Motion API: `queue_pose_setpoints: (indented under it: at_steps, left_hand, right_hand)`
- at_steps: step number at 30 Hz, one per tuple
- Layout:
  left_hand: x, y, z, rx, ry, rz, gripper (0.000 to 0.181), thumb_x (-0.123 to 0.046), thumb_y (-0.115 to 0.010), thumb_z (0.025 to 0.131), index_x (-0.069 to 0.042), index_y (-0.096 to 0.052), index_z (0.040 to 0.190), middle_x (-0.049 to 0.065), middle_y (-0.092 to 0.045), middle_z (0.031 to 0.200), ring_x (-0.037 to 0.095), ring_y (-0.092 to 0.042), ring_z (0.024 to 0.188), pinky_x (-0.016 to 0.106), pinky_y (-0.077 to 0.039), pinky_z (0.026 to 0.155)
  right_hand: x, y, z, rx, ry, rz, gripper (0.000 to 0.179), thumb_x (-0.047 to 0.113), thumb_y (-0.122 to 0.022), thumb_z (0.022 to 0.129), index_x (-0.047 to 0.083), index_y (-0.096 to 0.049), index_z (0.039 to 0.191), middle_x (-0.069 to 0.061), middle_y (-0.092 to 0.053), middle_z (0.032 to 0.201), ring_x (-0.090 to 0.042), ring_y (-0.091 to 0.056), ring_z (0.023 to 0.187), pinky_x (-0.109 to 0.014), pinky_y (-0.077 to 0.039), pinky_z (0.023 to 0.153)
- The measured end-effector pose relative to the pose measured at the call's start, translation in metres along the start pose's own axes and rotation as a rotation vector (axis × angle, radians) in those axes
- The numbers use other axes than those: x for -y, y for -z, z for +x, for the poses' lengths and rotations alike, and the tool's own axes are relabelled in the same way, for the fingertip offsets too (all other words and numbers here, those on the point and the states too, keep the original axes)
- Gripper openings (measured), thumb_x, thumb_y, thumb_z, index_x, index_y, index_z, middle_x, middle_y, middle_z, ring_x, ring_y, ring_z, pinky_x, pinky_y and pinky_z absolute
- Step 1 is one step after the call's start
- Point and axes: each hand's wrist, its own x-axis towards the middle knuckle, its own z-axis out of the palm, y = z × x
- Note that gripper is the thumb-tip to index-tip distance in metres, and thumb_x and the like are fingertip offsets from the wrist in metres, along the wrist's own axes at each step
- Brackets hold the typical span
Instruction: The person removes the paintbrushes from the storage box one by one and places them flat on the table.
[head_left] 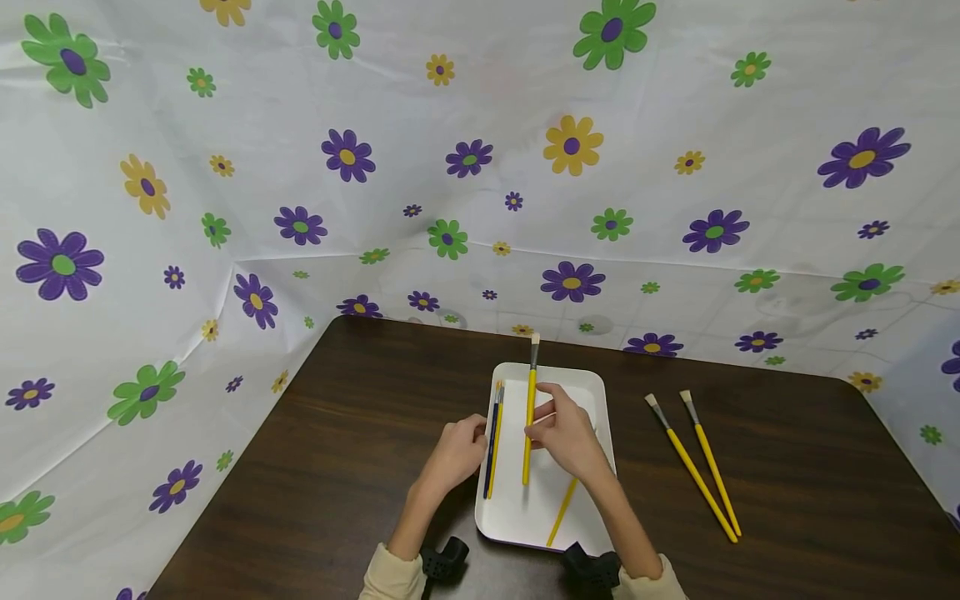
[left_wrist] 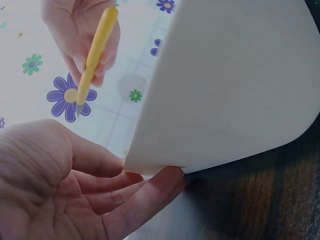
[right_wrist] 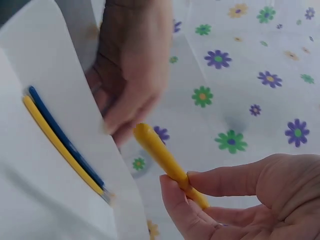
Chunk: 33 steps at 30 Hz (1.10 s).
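Note:
My right hand pinches a yellow-handled paintbrush between thumb and fingers, bristles pointing away, over the white tray. In the right wrist view the rounded handle end of that paintbrush sticks out past the fingertips. My left hand holds the tray's left rim; the left wrist view shows thumb and fingers gripping the tray wall. Along that side inside the tray lie a dark blue brush and a thin yellow brush, side by side. Another yellow brush lies slanted in the tray, partly hidden by my right arm.
Two yellow flat paintbrushes lie slanted on the dark wooden table, right of the tray. A white sheet with printed flowers hangs behind the table and along its left side.

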Motion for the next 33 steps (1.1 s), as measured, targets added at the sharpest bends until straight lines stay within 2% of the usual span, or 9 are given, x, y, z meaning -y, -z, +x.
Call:
queue_pose_setpoints:
  at_steps: [10, 20, 28, 33]
  left_hand:
    - [-0.001, 0.001, -0.001, 0.006, -0.007, -0.002, 0.032, 0.000, -0.051, 0.103, 0.013, -0.060, 0.130, 0.021, -0.070, 0.103, 0.017, -0.060, 0.065, 0.028, -0.046, 0.051]
    - [-0.001, 0.001, -0.001, 0.002, -0.005, 0.009, 0.032, 0.000, -0.051, 0.102, 0.013, -0.061, 0.130, 0.020, -0.070, 0.104, 0.017, -0.058, 0.064, 0.028, -0.043, 0.050]
    - [-0.002, 0.001, -0.001, 0.002, -0.012, 0.008, 0.031, 0.000, -0.051, 0.102, 0.013, -0.062, 0.128, 0.019, -0.070, 0.102, 0.017, -0.057, 0.064, 0.028, -0.044, 0.051]
    - [-0.003, 0.001, -0.002, 0.001, -0.003, 0.003, 0.030, 0.000, -0.052, 0.102, 0.012, -0.062, 0.128, 0.019, -0.070, 0.102, 0.018, -0.058, 0.066, 0.029, -0.045, 0.052]
  right_hand:
    - [0.002, 0.029, -0.002, -0.013, -0.010, -0.029, 0.064, -0.009, -0.070, 0.090, -0.008, -0.044, 0.149, -0.024, -0.063, 0.108, -0.030, -0.073, 0.086, -0.044, -0.062, 0.074]
    - [-0.004, 0.058, -0.003, -0.057, -0.007, -0.058, 0.062, -0.009, -0.069, 0.092, -0.008, -0.043, 0.148, -0.028, -0.063, 0.113, -0.034, -0.073, 0.090, -0.043, -0.062, 0.076]
    - [-0.009, 0.083, -0.007, -0.045, 0.003, -0.073, 0.062, -0.007, -0.069, 0.092, -0.012, -0.041, 0.148, -0.029, -0.063, 0.111, -0.033, -0.072, 0.089, -0.036, -0.062, 0.073]
    - [-0.015, 0.098, -0.008, -0.040, 0.020, -0.079, 0.064, -0.007, -0.068, 0.093, -0.014, -0.037, 0.149, -0.031, -0.063, 0.112, -0.034, -0.073, 0.091, -0.037, -0.062, 0.074]
